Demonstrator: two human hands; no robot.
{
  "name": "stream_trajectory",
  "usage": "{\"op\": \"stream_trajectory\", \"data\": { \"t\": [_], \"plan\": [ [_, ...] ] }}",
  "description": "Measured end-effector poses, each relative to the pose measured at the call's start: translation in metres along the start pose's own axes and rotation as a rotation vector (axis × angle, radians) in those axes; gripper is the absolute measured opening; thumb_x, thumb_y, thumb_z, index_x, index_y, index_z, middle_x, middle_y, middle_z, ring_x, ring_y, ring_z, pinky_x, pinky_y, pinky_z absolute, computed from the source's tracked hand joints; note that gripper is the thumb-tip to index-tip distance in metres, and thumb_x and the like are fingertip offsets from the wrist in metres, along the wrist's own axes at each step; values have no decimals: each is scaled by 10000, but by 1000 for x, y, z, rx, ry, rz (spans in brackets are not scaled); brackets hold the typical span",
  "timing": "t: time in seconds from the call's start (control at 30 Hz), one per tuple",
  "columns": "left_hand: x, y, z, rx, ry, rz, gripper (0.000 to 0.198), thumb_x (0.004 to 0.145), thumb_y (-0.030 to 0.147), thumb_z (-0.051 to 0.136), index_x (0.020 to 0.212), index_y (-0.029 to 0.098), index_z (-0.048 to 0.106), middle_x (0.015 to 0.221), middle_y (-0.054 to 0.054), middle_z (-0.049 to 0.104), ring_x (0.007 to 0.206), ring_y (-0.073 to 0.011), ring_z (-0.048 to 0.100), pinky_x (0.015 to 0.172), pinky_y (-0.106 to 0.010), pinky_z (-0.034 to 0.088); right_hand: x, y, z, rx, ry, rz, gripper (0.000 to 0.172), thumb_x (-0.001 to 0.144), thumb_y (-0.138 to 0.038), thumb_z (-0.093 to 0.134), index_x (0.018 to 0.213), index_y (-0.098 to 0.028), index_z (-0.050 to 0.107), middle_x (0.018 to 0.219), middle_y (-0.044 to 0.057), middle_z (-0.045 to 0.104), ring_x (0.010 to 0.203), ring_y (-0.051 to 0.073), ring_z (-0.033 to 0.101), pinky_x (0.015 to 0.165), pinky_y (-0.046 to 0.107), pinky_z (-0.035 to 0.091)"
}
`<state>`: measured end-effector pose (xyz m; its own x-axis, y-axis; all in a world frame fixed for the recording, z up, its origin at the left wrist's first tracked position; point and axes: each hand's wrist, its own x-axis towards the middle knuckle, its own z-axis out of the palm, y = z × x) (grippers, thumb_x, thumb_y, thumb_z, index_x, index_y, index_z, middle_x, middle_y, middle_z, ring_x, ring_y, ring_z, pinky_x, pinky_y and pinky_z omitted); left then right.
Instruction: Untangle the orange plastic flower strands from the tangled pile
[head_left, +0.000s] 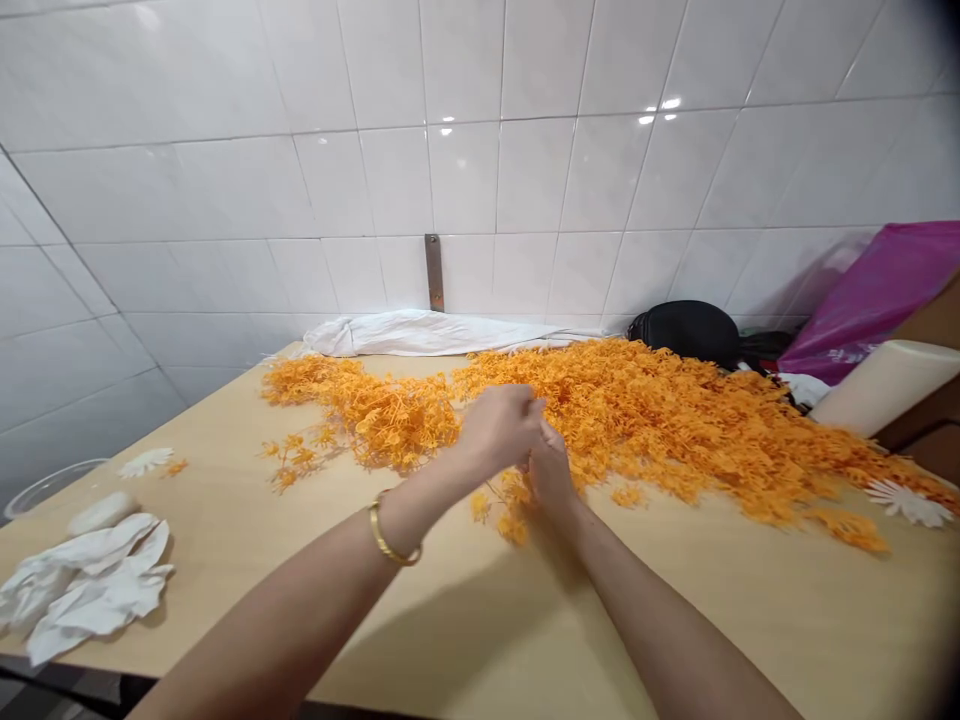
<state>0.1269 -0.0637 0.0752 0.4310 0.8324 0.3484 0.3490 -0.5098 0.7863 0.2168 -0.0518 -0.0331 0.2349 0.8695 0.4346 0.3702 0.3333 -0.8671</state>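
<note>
My left hand (pixel 499 430) and my right hand (pixel 551 475) meet above a light wooden table (pixel 465 640), at the near edge of a large heap of small orange artificial flower sprigs (pixel 637 420). A small orange sprig (pixel 514 515) hangs just below them on thin stems. My left fingers look closed on it, while my right fingertips are hidden behind my left hand. A gold bangle (pixel 394 530) circles my left wrist.
Crumpled white cloth (pixel 86 590) and a glass bowl rim (pixel 52 488) lie at the left. A white cloth roll (pixel 427 335) runs along the tiled wall (pixel 465 170). A black bag (pixel 686 335), magenta plastic (pixel 877 300) and a cream cushion (pixel 885 385) stand at the back right.
</note>
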Motion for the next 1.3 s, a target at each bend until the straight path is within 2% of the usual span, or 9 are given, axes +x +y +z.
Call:
{"op": "stream_trajectory", "data": {
  "t": [0.2, 0.33, 0.5, 0.57, 0.7, 0.83, 0.93, 1.1, 1.3],
  "plan": [
    [-9, -107, -18, 465, 17, -317, 396, 648, 457, 541, 425, 187, 356, 446, -19, 404, 567, -187, 477, 516, -254, 230, -7, -18, 13, 214, -67, 93, 354, 848, -484, 277, 729, -192, 440, 504, -54, 379, 363, 62, 283, 342, 203, 245],
    [-14, -113, -1, 457, 76, -315, 212, 622, 296, 578, 523, 188, 425, 579, -60, 516, 673, -221, 523, 562, -260, 278, -11, -41, 4, 131, -46, -24, 296, 819, -437, 395, 662, -194, 460, 503, -44, 353, 442, 85, 325, 423, 219, 274],
    [-11, -122, -6, 321, 86, -302, 135, 629, 130, 483, 514, 178, 429, 579, -40, 505, 618, -177, 485, 546, -255, 264, 7, -33, -39, -423, 451, -101, 251, 827, -385, 363, 863, -186, 512, 626, 17, 457, 552, 146, 414, 507, 273, 313],
    [-9, -129, -12, 212, 98, -316, 133, 647, 140, 464, 520, 176, 446, 563, -18, 492, 589, -153, 458, 531, -243, 260, 16, -16, -53, -739, 484, -50, 297, 753, -376, 469, 943, -157, 529, 889, 123, 519, 810, 251, 464, 640, 353, 350],
    [-3, -140, -20, 112, 113, -329, 136, 681, 191, 471, 549, 167, 490, 528, 11, 467, 542, -115, 431, 501, -211, 269, 20, 6, -55, -1003, 389, 10, 376, 749, -332, 470, 1067, -137, 515, 1125, 169, 456, 1020, 337, 374, 754, 446, 331],
    [-3, -141, -19, 90, 100, -320, 118, 663, 250, 526, 576, 172, 544, 529, 8, 478, 535, -117, 427, 485, -214, 254, 12, -4, -32, -925, 224, -238, 264, 840, -263, 351, 919, -168, 584, 951, 89, 571, 921, 233, 447, 776, 363, 352],
    [-4, -137, -14, 60, 93, -312, 79, 567, 187, 602, 516, 177, 543, 517, 2, 468, 541, -121, 410, 479, -220, 220, 6, -9, -11, -997, 56, -382, 292, 852, -265, 344, 1029, -184, 561, 1103, 80, 540, 1028, 235, 404, 837, 373, 318],
    [1, -137, -19, -375, 39, -399, 188, 585, 127, 577, 449, 164, 452, 443, 31, 385, 431, -75, 349, 441, -205, 244, 4, 6, 4, -1144, -193, -363, 418, 854, -353, 329, 1237, -209, 414, 1273, 67, 434, 1161, 254, 308, 914, 412, 246],
    [11, -146, -55, -1048, 179, -533, 120, 589, 126, 632, 591, 139, 513, 578, 16, 519, 489, -69, 484, 480, -194, 389, 5, 20, -1, -1188, -207, -284, 455, 856, -327, 320, 1299, -221, 316, 1285, 72, 412, 1153, 251, 318, 899, 414, 258]
  ]
}}
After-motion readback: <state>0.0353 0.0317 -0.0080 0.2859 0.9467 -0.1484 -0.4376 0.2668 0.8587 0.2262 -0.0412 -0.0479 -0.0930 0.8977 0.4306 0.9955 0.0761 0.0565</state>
